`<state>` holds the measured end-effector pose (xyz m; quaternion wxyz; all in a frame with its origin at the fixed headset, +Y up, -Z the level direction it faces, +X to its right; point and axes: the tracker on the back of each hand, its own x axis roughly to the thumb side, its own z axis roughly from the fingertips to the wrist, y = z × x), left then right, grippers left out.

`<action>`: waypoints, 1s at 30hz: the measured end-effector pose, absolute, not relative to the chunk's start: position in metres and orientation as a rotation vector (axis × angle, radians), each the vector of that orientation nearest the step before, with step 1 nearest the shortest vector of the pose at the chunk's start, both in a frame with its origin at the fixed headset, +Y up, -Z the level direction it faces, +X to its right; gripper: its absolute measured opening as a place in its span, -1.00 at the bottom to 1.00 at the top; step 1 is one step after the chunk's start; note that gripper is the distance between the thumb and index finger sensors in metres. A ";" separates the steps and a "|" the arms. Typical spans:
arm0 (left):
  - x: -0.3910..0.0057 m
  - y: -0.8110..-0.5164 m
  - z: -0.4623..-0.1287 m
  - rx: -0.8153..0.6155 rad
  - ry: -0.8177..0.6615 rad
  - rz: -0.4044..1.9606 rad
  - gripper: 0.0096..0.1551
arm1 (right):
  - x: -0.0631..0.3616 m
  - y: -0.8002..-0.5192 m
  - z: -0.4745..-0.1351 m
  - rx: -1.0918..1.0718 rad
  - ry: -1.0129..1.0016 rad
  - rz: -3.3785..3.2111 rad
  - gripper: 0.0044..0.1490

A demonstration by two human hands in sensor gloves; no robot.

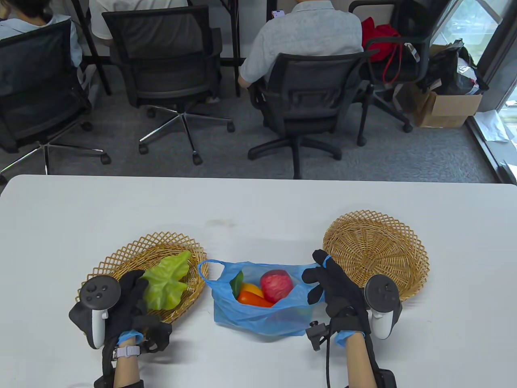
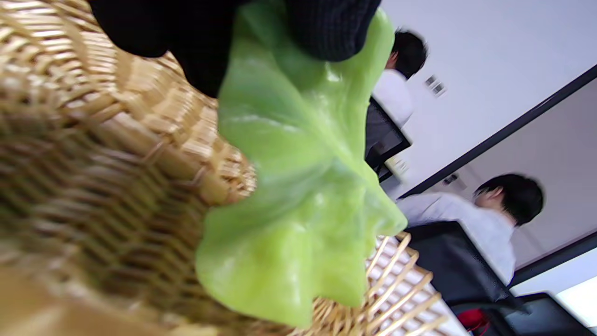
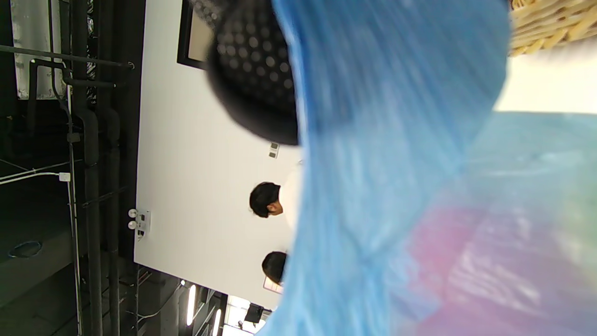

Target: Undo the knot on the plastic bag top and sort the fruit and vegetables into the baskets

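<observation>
- Nearest me, my left hand [image 1: 129, 301] has its fingers pinched on the stem end of the lettuce leaf [image 1: 167, 283]; the leaf's long axis runs away from the fingers, up and to the right, over the left basket [image 1: 121, 254]. From the wrist view it hangs just above the weave, so I judge that letting go here would drop it in.
- My right hand [image 1: 335, 289] grips the right edge of the blue bag [image 1: 258, 319], fingers curled into the plastic, keeping the mouth open. The knot looks already undone.
- The bag sits on the table [image 1: 258, 206] between the two baskets. Inside I see a red apple [image 1: 276, 285], an orange piece [image 1: 252, 299], a yellow one behind it and something dark green at the left.
- The apple lies just left of my right fingers, nearer that hand than the other.
- Farther right, the right basket [image 1: 375, 246] holds nothing I can see, just beside my right hand.
</observation>
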<state>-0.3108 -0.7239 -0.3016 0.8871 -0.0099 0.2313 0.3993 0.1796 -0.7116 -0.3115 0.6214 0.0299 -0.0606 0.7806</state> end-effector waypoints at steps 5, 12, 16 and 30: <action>-0.311 -0.731 -0.305 -0.091 0.508 0.803 -0.61 | 0.180 -0.711 -0.312 0.074 -0.138 1.787 -0.39; -0.304 -0.725 -0.305 -0.063 0.479 0.711 -0.31 | 0.180 -0.712 -0.312 0.076 -0.135 1.782 -0.39; -0.293 -0.709 -0.304 0.014 0.439 0.628 -0.24 | 0.179 -0.711 -0.312 0.080 -0.134 1.779 -0.39; -0.217 -0.621 -0.269 0.429 -0.030 0.672 -0.38 | 0.174 -0.710 -0.312 0.095 -0.131 1.798 -0.39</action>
